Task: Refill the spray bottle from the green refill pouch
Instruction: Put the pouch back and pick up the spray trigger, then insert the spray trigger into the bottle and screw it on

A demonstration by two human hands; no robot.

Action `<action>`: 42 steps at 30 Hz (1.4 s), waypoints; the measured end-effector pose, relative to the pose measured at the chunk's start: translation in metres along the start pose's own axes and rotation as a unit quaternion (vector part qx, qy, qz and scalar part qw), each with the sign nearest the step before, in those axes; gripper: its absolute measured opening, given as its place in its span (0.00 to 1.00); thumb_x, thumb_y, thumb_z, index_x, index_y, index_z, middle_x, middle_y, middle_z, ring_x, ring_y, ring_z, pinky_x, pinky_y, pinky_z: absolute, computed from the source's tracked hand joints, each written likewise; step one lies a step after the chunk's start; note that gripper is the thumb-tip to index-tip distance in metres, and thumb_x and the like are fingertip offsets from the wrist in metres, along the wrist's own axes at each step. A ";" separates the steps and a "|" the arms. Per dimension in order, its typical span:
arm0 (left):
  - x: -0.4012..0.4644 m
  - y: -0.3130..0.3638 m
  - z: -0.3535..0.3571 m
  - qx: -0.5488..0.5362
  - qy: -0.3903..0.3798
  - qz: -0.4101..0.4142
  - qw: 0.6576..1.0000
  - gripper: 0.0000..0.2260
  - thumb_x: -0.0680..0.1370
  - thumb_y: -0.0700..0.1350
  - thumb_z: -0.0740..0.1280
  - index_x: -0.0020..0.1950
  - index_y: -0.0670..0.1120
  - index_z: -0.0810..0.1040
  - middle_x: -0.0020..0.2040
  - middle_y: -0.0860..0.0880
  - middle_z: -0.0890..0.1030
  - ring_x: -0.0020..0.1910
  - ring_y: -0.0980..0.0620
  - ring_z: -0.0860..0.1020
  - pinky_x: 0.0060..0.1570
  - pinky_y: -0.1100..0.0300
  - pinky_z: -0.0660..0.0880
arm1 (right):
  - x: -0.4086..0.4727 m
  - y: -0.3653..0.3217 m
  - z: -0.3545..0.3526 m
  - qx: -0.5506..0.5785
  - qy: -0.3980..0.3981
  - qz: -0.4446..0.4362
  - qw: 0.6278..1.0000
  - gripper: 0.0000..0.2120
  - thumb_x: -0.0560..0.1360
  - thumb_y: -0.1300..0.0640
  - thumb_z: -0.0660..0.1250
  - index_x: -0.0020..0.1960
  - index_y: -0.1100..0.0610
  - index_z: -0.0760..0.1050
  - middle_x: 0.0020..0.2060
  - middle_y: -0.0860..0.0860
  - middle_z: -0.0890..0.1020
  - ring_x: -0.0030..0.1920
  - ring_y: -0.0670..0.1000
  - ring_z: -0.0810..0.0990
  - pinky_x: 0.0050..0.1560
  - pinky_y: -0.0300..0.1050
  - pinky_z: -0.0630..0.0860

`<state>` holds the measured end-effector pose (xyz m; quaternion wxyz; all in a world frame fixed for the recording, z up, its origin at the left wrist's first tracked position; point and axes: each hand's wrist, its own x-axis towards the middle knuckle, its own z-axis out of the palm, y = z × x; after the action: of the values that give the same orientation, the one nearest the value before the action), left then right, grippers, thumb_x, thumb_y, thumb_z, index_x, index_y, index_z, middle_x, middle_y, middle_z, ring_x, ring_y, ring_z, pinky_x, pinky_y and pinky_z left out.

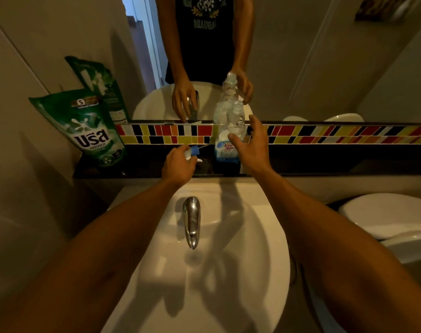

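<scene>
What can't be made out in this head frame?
- Spray head: mostly covered by the left hand; grip unclear.
- Spray bottle: clear plastic, fill level unreadable; right hand overlaps its side, contact uncertain.
- Green refill pouch: small print too small; whether opened, unclear.

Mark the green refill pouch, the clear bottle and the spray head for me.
green refill pouch [90, 131]: head view, on the middle of its printed front.
clear bottle [226, 146]: head view, on its blue and white label.
spray head [192, 152]: head view, on the blue and white part showing past the left hand's [178, 164] fingers.
</scene>
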<state>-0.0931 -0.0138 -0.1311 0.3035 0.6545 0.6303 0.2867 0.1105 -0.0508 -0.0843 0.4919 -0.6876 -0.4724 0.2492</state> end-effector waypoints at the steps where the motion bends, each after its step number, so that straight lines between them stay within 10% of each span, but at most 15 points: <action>1: 0.005 -0.002 0.004 -0.004 0.006 -0.014 1.000 0.20 0.79 0.47 0.70 0.71 0.48 0.75 0.66 0.45 0.77 0.62 0.43 0.77 0.60 0.45 0.78 | 0.005 -0.001 0.001 0.006 -0.008 -0.003 1.000 0.38 0.76 0.51 0.76 0.81 0.50 0.62 0.76 0.53 0.67 0.76 0.55 0.68 0.71 0.62 0.75; 15: 0.044 -0.007 0.040 0.021 0.063 -0.195 0.979 0.22 0.75 0.55 0.74 0.62 0.43 0.79 0.60 0.43 0.79 0.56 0.41 0.79 0.52 0.48 0.77 | 0.031 0.000 0.002 0.095 -0.097 -0.007 0.991 0.23 0.78 0.57 0.74 0.71 0.53 0.72 0.66 0.50 0.80 0.65 0.49 0.80 0.62 0.50 0.81; 20: 0.038 -0.004 0.031 -0.179 0.068 -0.192 0.962 0.19 0.74 0.43 0.76 0.63 0.41 0.77 0.55 0.46 0.80 0.52 0.49 0.79 0.47 0.58 0.74 | 0.035 -0.002 -0.006 0.119 -0.120 -0.002 0.986 0.23 0.78 0.57 0.74 0.71 0.51 0.73 0.62 0.45 0.82 0.61 0.43 0.82 0.54 0.38 0.81; 31: 0.028 0.024 -0.044 -0.463 0.047 -0.132 0.875 0.22 0.79 0.39 0.70 0.72 0.47 0.73 0.64 0.43 0.79 0.60 0.45 0.80 0.55 0.45 0.80 | 0.008 -0.022 -0.044 0.072 -0.135 -0.031 0.988 0.24 0.78 0.51 0.74 0.72 0.51 0.74 0.63 0.48 0.83 0.63 0.48 0.82 0.66 0.56 0.80; 42: 0.014 0.091 -0.137 -0.470 0.081 -0.051 0.877 0.18 0.78 0.35 0.70 0.65 0.47 0.71 0.59 0.45 0.79 0.50 0.49 0.83 0.49 0.46 0.83 | -0.043 -0.027 -0.070 0.040 -0.131 -0.018 0.990 0.24 0.78 0.50 0.75 0.71 0.52 0.74 0.63 0.50 0.82 0.62 0.51 0.82 0.62 0.53 0.81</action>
<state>-0.1365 0.0031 0.0271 0.5373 0.3764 0.4761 0.5856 0.1379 -0.1178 -0.0378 0.4569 -0.6203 -0.5348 0.3471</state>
